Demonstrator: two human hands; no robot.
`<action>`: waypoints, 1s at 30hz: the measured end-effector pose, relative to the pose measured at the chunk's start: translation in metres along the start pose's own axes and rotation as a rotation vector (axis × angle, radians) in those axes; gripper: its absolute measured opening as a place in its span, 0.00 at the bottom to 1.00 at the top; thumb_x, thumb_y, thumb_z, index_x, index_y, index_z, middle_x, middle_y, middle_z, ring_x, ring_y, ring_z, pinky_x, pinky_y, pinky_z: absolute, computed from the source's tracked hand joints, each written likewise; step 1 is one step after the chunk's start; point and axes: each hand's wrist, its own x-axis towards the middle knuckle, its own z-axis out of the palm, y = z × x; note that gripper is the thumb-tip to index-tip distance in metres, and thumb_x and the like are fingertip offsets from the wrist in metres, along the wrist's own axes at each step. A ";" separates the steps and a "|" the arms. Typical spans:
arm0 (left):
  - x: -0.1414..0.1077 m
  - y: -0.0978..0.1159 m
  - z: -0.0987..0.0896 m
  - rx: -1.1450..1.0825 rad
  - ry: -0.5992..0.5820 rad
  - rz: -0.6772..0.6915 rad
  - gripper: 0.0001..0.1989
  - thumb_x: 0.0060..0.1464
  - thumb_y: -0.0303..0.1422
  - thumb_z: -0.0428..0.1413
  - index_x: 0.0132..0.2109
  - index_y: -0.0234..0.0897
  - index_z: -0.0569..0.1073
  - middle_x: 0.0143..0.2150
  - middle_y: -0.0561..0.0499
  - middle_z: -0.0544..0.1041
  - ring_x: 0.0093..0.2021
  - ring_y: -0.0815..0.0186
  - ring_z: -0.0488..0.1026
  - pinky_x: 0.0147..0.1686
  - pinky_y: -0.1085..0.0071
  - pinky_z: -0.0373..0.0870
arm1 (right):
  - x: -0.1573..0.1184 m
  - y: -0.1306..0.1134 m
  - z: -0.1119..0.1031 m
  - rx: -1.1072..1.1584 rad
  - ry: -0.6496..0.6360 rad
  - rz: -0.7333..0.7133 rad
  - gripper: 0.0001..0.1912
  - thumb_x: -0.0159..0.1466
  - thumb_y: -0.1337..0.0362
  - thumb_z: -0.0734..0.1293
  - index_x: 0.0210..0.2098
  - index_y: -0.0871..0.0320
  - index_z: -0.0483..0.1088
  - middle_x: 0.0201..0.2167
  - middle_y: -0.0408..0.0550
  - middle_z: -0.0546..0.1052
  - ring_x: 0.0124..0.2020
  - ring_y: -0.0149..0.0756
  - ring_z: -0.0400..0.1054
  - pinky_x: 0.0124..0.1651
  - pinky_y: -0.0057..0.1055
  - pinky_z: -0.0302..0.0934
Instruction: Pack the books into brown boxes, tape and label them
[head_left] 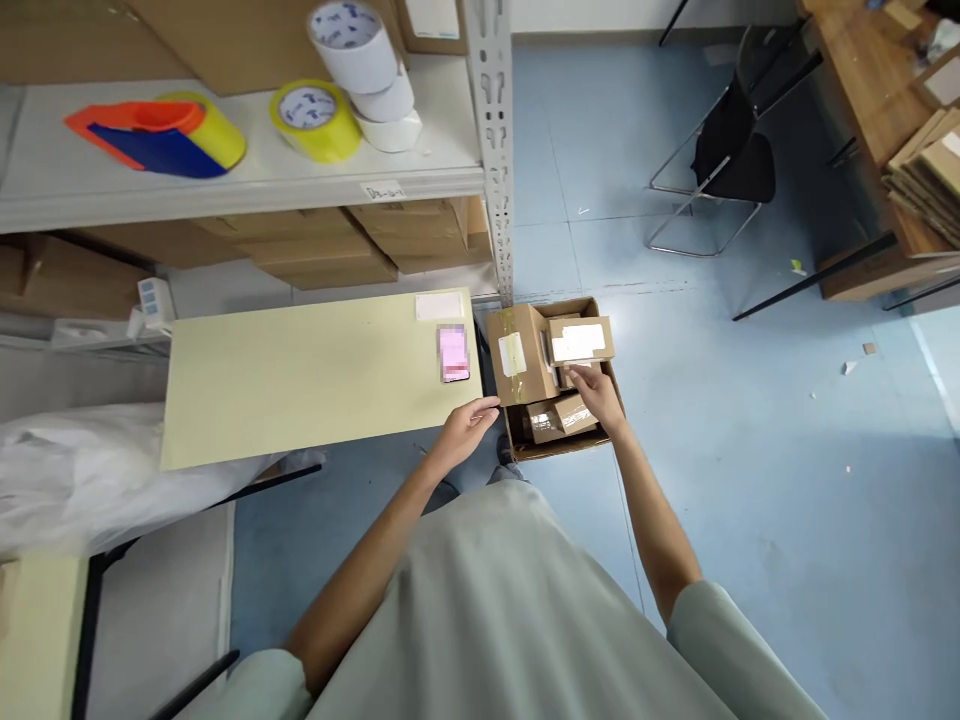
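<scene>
Below me stands an open carton (609,440) with several small boxes in it. A brown cardboard box (531,350) with yellowish tape and a white label rests tilted at its left side. My left hand (469,432) has its fingers stretched out, their tips at this box's lower left corner. Beside the box, a smaller cardboard box (606,340) with a large white label lies on top. My right hand (598,396) is at its near edge, fingers curled and tips close together; what they pinch, if anything, is hidden. Two taped boxes (546,422) lie lower in the carton.
To the left is a pale yellow tabletop (315,370) with a lit phone (454,354) and a white card (439,306). Shelving behind it holds tape rolls (315,120), a tape dispenser (157,135) and cartons. A black chair (739,165) and wooden desk (855,80) stand right.
</scene>
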 end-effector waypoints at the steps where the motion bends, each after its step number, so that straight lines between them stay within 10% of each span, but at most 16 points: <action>1: -0.009 -0.004 -0.006 -0.020 0.024 0.005 0.27 0.64 0.55 0.64 0.58 0.41 0.85 0.64 0.40 0.85 0.67 0.48 0.81 0.71 0.53 0.76 | -0.005 -0.009 0.009 0.006 -0.029 -0.011 0.41 0.65 0.27 0.71 0.56 0.55 0.85 0.60 0.60 0.86 0.66 0.62 0.79 0.73 0.59 0.70; 10: -0.129 -0.037 -0.104 -0.217 0.398 0.024 0.26 0.65 0.59 0.63 0.55 0.46 0.85 0.58 0.42 0.88 0.63 0.49 0.84 0.67 0.54 0.80 | -0.063 -0.112 0.144 0.019 -0.329 -0.139 0.32 0.69 0.32 0.72 0.56 0.50 0.84 0.57 0.54 0.87 0.65 0.59 0.80 0.72 0.56 0.71; 18: -0.267 -0.110 -0.210 -0.408 0.783 0.037 0.24 0.64 0.60 0.61 0.47 0.45 0.84 0.54 0.42 0.89 0.60 0.50 0.85 0.65 0.54 0.81 | -0.130 -0.197 0.329 -0.132 -0.628 -0.343 0.20 0.75 0.39 0.68 0.45 0.45 0.83 0.54 0.49 0.88 0.60 0.53 0.82 0.68 0.52 0.74; 30: -0.461 -0.224 -0.320 -0.583 1.312 -0.030 0.23 0.65 0.58 0.60 0.43 0.43 0.82 0.48 0.43 0.87 0.54 0.52 0.84 0.63 0.57 0.79 | -0.243 -0.254 0.596 -0.261 -1.104 -0.514 0.18 0.75 0.43 0.67 0.42 0.46 0.81 0.48 0.50 0.89 0.54 0.51 0.83 0.62 0.48 0.76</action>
